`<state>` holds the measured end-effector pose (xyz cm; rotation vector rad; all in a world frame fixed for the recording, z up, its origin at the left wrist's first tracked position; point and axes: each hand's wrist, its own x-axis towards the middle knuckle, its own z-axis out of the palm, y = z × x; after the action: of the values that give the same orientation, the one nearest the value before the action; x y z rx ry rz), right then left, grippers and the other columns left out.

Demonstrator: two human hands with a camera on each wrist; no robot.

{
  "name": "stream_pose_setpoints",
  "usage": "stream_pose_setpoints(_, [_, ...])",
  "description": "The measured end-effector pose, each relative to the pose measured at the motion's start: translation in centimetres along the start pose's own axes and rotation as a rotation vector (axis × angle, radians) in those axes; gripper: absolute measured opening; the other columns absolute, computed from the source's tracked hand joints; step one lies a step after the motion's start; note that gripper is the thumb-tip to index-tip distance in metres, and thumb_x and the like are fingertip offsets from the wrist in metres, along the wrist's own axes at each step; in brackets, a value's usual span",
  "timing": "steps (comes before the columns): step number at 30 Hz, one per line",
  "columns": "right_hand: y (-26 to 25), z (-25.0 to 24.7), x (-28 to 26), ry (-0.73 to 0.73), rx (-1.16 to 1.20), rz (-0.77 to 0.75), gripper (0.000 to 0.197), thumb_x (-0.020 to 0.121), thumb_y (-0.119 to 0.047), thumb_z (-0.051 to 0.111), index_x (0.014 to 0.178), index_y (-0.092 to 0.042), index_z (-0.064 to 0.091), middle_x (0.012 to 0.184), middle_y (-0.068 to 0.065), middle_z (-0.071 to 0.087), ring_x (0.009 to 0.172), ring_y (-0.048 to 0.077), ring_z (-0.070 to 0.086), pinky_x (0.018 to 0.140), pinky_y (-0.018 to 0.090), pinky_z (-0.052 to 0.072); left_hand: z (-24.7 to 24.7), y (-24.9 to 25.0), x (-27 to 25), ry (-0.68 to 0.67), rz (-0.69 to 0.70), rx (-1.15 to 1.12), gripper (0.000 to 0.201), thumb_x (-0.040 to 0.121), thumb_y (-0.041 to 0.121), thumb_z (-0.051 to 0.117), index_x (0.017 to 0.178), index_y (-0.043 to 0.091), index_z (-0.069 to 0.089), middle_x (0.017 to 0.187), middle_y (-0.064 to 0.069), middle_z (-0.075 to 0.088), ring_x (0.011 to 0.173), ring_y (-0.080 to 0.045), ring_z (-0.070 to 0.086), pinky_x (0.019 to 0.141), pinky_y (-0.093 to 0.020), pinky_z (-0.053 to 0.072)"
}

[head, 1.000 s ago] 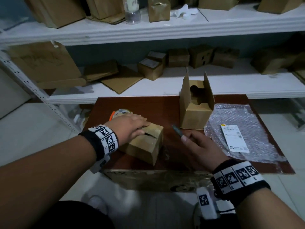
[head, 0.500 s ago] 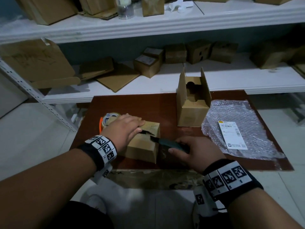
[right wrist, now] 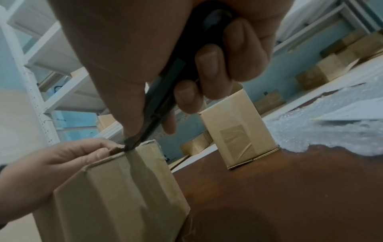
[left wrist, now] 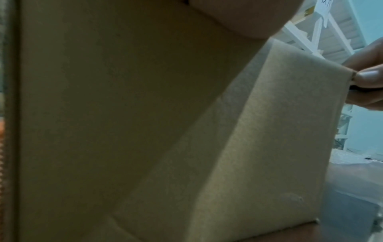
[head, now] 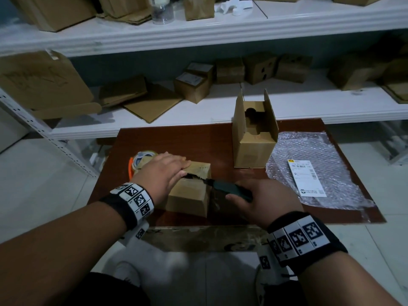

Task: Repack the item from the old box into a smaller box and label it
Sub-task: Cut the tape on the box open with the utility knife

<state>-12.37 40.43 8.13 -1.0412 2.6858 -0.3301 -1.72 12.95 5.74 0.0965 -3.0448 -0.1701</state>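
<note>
A taped cardboard box (head: pixel 189 195) stands near the front of the brown table (head: pixel 187 140). My left hand (head: pixel 174 166) lies flat on its top and presses it down. My right hand (head: pixel 242 195) grips a dark green utility knife (head: pixel 229 188). The blade tip is in the top seam at the box's right edge. In the right wrist view the knife (right wrist: pixel 165 81) meets the seam of the box (right wrist: pixel 116 196) beside my left hand (right wrist: pixel 62 155). The left wrist view is filled by the box's side (left wrist: pixel 145 131). A smaller open box (head: pixel 251 140) stands upright behind.
Bubble wrap (head: pixel 313 171) with a white shipping label (head: pixel 306 177) lies at the table's right. A tape roll (head: pixel 141 157) sits behind my left hand. White shelves (head: pixel 220 34) with several cardboard boxes run along the back.
My right hand has brought the knife left from the open table to the box, and the blade now sits in the top seam. My left hand has stayed on the box.
</note>
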Motion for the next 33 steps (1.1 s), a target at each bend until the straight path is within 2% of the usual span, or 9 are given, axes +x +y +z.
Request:
stream_pose_setpoints(5, [-0.4,0.3,0.5,0.008,0.011,0.014,0.047,0.086,-0.074,0.049,0.117,-0.041,0.064,0.095,-0.009,0.072,0.087,0.016,0.067,0.07,0.031,0.055,0.1,0.0,0.0,0.025,-0.019,-0.016,0.052,0.102,0.042,0.027,0.133,0.021,0.064,0.131,-0.001,0.067,0.124,-0.019,0.059,0.114,-0.032,0.03])
stream_pose_setpoints(10, [-0.3,0.4,1.2,0.095,-0.002,0.023,0.042,0.089,-0.068,0.05,0.112,-0.036,0.064,0.091,-0.005,0.07,0.084,0.019,0.067,0.068,0.034,0.055,0.0,-0.1,-0.1,0.038,-0.021,-0.055,0.052,0.102,0.044,0.029,0.132,0.02,0.065,0.132,0.0,0.066,0.124,-0.019,0.058,0.114,-0.03,0.028])
stream_pose_setpoints(16, [-0.4,0.8,1.7,0.092,0.036,0.035,0.041,0.088,-0.07,0.05,0.113,-0.039,0.062,0.094,-0.008,0.07,0.087,0.018,0.067,0.071,0.034,0.056,-0.3,0.2,-0.1,0.027,-0.025,-0.044,0.054,0.102,0.046,0.028,0.134,0.021,0.063,0.135,0.001,0.065,0.127,-0.018,0.056,0.115,-0.029,0.026])
stream_pose_setpoints(21, [0.9,0.4,1.9,0.069,0.106,0.064,0.043,0.086,-0.068,0.056,0.117,-0.04,0.067,0.1,-0.009,0.074,0.093,0.017,0.068,0.077,0.033,0.056,-0.6,0.9,-0.3,0.035,-0.151,-0.121,0.043,0.102,0.04,0.05,0.138,0.018,0.056,0.145,-0.001,0.055,0.142,-0.021,0.041,0.115,-0.026,0.019])
stream_pose_setpoints(24, [2.2,0.7,1.7,0.073,0.263,0.104,0.045,0.086,-0.066,0.061,0.121,-0.038,0.069,0.107,-0.007,0.075,0.099,0.017,0.069,0.085,0.037,0.056,-0.8,1.1,-0.3,0.052,-0.143,-0.118,0.039,0.096,0.041,0.059,0.125,0.015,0.062,0.147,-0.001,0.053,0.142,-0.017,0.04,0.122,-0.029,0.014])
stream_pose_setpoints(26, [2.7,0.8,1.7,0.087,0.376,0.134,0.04,0.089,-0.06,0.063,0.119,-0.035,0.071,0.105,-0.004,0.075,0.098,0.019,0.069,0.087,0.038,0.055,-1.0,1.1,-0.6,0.101,-0.145,0.036,0.036,0.089,0.047,0.065,0.11,0.017,0.069,0.135,-0.003,0.059,0.132,-0.022,0.048,0.118,-0.039,0.025])
stream_pose_setpoints(29, [2.7,1.2,1.7,0.101,0.535,0.112,0.029,0.095,-0.05,0.059,0.11,-0.028,0.073,0.095,-0.001,0.076,0.091,0.02,0.069,0.076,0.031,0.05,-1.9,2.0,-0.9,0.149,-0.185,0.205,0.033,0.087,0.055,0.061,0.09,0.023,0.07,0.097,0.001,0.062,0.096,-0.024,0.057,0.088,-0.042,0.036])
stream_pose_setpoints(31, [2.3,1.4,1.4,0.062,0.741,0.1,0.021,0.095,-0.045,0.062,0.105,-0.027,0.068,0.084,0.0,0.074,0.074,0.018,0.071,0.063,0.027,0.048,-1.9,2.3,-1.0,0.105,-0.144,0.175,0.037,0.093,0.057,0.047,0.083,0.027,0.067,0.084,0.007,0.063,0.084,-0.019,0.06,0.084,-0.041,0.041])
stream_pose_setpoints(33, [1.8,1.4,1.0,-0.047,0.877,0.057,0.019,0.091,-0.042,0.07,0.1,-0.028,0.062,0.07,0.002,0.07,0.048,0.012,0.062,0.045,0.022,0.043,-1.8,2.1,-1.3,0.093,-0.112,0.088,0.044,0.096,0.057,0.038,0.084,0.026,0.067,0.082,0.007,0.064,0.083,-0.019,0.061,0.084,-0.039,0.044])
